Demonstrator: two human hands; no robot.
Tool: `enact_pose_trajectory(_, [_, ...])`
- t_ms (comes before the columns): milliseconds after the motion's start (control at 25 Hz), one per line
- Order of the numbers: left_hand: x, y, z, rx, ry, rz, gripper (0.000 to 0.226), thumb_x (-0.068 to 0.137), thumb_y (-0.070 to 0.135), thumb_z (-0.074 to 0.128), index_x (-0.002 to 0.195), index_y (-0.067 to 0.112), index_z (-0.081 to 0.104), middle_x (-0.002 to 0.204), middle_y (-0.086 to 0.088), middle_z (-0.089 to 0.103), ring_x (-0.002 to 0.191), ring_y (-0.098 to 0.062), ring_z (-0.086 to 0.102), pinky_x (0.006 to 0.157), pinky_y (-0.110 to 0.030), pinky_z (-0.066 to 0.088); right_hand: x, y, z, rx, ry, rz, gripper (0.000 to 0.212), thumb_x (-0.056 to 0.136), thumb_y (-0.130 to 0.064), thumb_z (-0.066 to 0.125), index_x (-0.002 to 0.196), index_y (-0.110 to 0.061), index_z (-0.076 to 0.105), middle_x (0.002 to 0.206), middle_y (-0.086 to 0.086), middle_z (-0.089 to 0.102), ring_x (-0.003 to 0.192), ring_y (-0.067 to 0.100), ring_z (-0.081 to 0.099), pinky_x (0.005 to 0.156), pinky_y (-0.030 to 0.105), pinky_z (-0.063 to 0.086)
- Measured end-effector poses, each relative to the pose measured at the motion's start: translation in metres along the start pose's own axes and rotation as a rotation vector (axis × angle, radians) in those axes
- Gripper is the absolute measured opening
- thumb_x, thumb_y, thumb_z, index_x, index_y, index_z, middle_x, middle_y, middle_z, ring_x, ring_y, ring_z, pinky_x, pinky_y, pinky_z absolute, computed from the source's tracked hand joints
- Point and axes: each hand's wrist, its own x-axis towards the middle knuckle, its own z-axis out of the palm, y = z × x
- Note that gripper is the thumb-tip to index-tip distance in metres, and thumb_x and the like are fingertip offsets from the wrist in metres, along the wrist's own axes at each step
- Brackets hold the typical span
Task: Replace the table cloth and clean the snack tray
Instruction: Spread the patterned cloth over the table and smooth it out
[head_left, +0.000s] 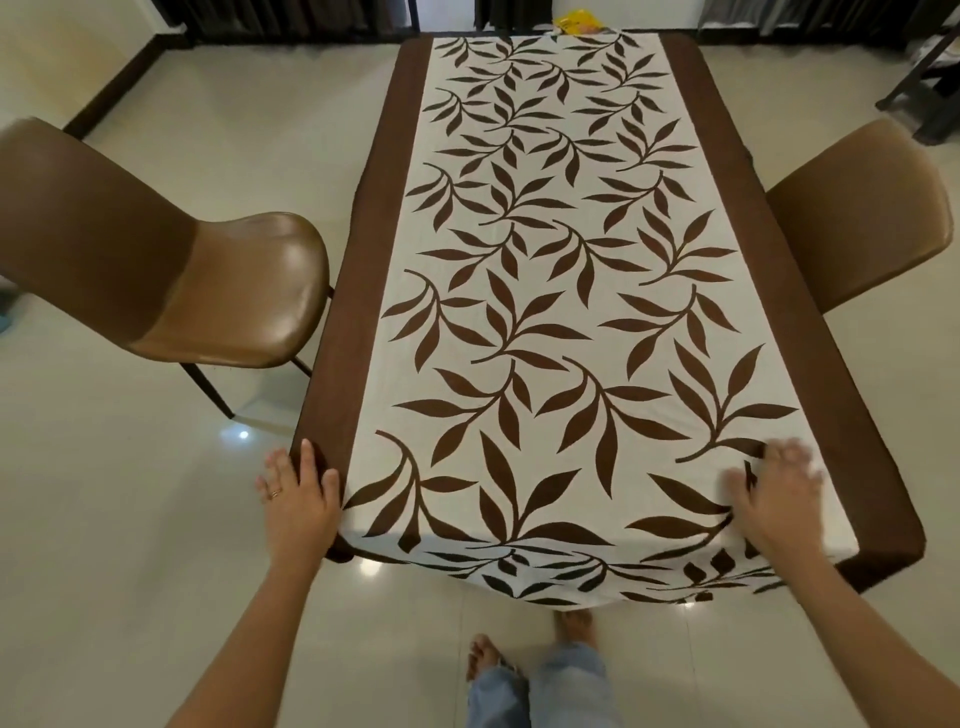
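Note:
A table cloth (545, 270), white with brown leaves and dark brown side bands, lies spread over the whole long table, its near end hanging over the front edge. My left hand (298, 496) rests flat on the near left corner, fingers straight on the brown band. My right hand (774, 488) lies on the cloth near the right front corner, fingers spread and blurred by motion. No snack tray is in view.
A brown chair (171, 270) stands left of the table and another brown chair (857, 208) on the right. A yellow packet (576, 23) lies past the table's far end. Glossy tiled floor surrounds the table; my feet (530, 654) stand below its near edge.

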Motion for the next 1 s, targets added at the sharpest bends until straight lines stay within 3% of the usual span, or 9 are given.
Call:
enact_pose_trajectory(80, [-0.002, 0.059, 0.003, -0.089, 0.020, 0.148, 0.064, 0.097, 0.048, 0.016, 0.152, 0.015, 0.018, 0.158, -0.017, 0.014, 0.147, -0.031, 0.005, 0.119, -0.049, 0.002, -0.019, -0.085, 0.021, 0.052, 0.005, -0.214, 0.073, 0.093, -0.051, 0.011, 0.151, -0.008, 0.018, 0.159, 0.017, 0.014, 0.148, 0.028, 0.003, 0.119, 0.052, 0.012])
enact_pose_trajectory(200, [-0.021, 0.150, 0.028, -0.182, -0.091, 0.426, 0.056, 0.100, 0.047, 0.011, 0.153, 0.028, 0.010, 0.161, -0.003, 0.001, 0.148, -0.019, -0.008, 0.120, -0.043, -0.004, -0.056, -0.218, 0.056, 0.139, -0.074, -0.554, 0.059, 0.099, -0.036, 0.018, 0.153, -0.014, 0.006, 0.161, 0.005, 0.000, 0.148, 0.017, -0.009, 0.121, 0.039, 0.000])
enact_pose_trajectory(280, [-0.025, 0.165, 0.040, -0.153, -0.120, 0.397, 0.059, 0.097, 0.049, 0.004, 0.153, 0.030, 0.007, 0.161, -0.004, -0.001, 0.148, -0.020, -0.008, 0.120, -0.046, 0.000, -0.062, -0.255, 0.067, 0.122, -0.080, -0.604, 0.058, 0.100, -0.032, 0.021, 0.153, -0.014, 0.006, 0.160, 0.005, -0.001, 0.148, 0.018, -0.006, 0.121, 0.041, 0.001])
enact_pose_trajectory(440, [-0.007, 0.105, 0.040, -0.050, -0.058, 0.270, 0.062, 0.095, 0.059, 0.013, 0.152, 0.036, 0.010, 0.161, -0.004, 0.009, 0.148, -0.024, 0.003, 0.118, -0.045, -0.001, -0.025, -0.195, 0.057, 0.052, -0.053, -0.577, 0.059, 0.101, -0.044, 0.020, 0.154, -0.024, 0.004, 0.160, -0.004, -0.004, 0.148, 0.012, -0.010, 0.121, 0.043, -0.003])
enact_pose_trajectory(600, [0.018, 0.045, 0.022, -0.006, -0.030, 0.124, 0.071, 0.091, 0.067, 0.011, 0.153, 0.033, 0.010, 0.160, -0.004, 0.012, 0.148, -0.024, 0.006, 0.118, -0.047, 0.002, 0.020, -0.078, 0.024, 0.032, -0.009, -0.326, 0.067, 0.098, -0.054, 0.018, 0.154, -0.020, 0.008, 0.162, 0.001, 0.004, 0.148, 0.014, -0.003, 0.119, 0.043, -0.001])
enact_pose_trajectory(800, [0.030, 0.014, 0.012, 0.015, -0.075, 0.140, 0.078, 0.088, 0.067, 0.010, 0.154, 0.024, 0.012, 0.160, -0.008, 0.011, 0.148, -0.027, 0.005, 0.117, -0.050, 0.002, 0.037, 0.059, -0.014, 0.057, 0.028, 0.024, 0.077, 0.092, -0.061, 0.009, 0.154, -0.014, 0.007, 0.161, 0.008, 0.008, 0.149, 0.020, 0.002, 0.120, 0.049, 0.002])
enact_pose_trajectory(920, [0.019, 0.058, 0.014, -0.005, -0.020, 0.093, 0.073, 0.093, 0.054, 0.013, 0.152, 0.012, 0.017, 0.158, -0.017, 0.014, 0.147, -0.033, 0.005, 0.118, -0.055, 0.003, 0.035, 0.039, -0.014, 0.079, 0.050, 0.104, 0.076, 0.093, -0.053, 0.009, 0.152, -0.005, 0.006, 0.160, 0.017, 0.008, 0.148, 0.027, 0.001, 0.120, 0.051, 0.007])
enact_pose_trajectory(1000, [0.002, 0.110, 0.025, -0.057, -0.033, 0.206, 0.069, 0.095, 0.053, 0.016, 0.153, 0.014, 0.017, 0.159, -0.014, 0.014, 0.147, -0.030, 0.004, 0.118, -0.051, -0.001, 0.021, -0.025, 0.001, 0.137, 0.062, -0.037, 0.069, 0.097, -0.044, 0.018, 0.152, -0.005, 0.008, 0.160, 0.016, 0.009, 0.148, 0.026, 0.003, 0.120, 0.047, 0.009])
